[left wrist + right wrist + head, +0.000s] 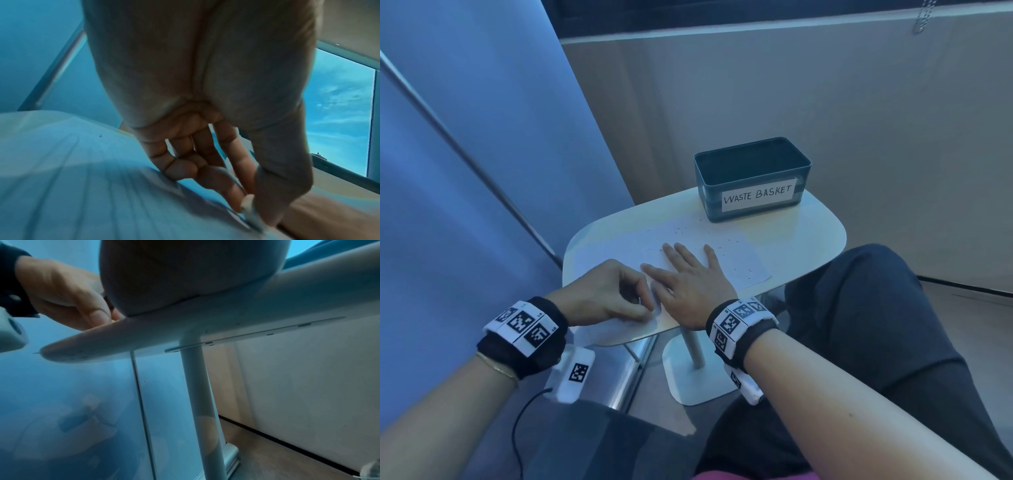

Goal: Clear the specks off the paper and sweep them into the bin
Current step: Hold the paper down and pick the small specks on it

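A white paper sheet [743,263] lies on the small white table [815,233], with several dark specks [681,230] scattered over its far half. The teal bin [751,178], labelled WASTE BASKET, stands at the table's back right, just beyond the paper. My right hand [688,267] lies flat on the paper with its fingers spread. My left hand [649,310] pinches the paper's near left corner at the table's front edge. In the left wrist view, thumb and forefinger of my left hand [249,209] close on the paper [82,178]. The right wrist view shows only the heel of my right hand [185,280] on the table edge.
The table stands on one thin post [197,386] with a flat base on the floor. A blue glass panel is at the left and a beige wall behind. My dark-trousered knee [876,308] is close to the table's right side.
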